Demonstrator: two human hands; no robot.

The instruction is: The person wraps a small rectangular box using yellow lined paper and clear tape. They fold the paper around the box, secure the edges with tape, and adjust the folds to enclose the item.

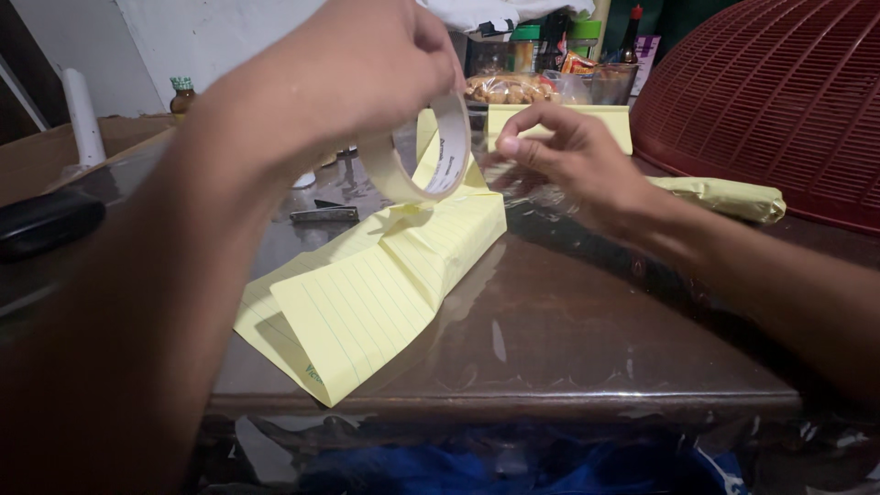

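**Tape roll up in one hand, loose end pinched in the other**

So the left hand [367,64] comes in high from the lower left, forearm filling that whole side of the view, wrist bent down, fingers curled around the top of a roll of clear tape [423,156]. The roll hangs upright below the knuckles, its open ring facing roughly toward the camera. The right hand [573,160] reaches in from the right with its arm low over the table, thumb and fingers closed in a pinch just beside the roll, on what looks like the loose end of the tape. Can't quite see the strip itself, it's clear and blurry there.

Right under both hands sits a box-shaped thing wrapped in yellow lined paper [394,266], with an unfolded flap spreading toward the near table edge [504,403] below the left arm.

Room-wise: the glossy tabletop below the right forearm is open. Beyond the right hand there's a red mesh food cover [779,101] and a yellow-green wrapped packet [724,197], both close. Behind the left hand lies a small metal tool [324,214], and far left of the arm a dark flat object [46,220].
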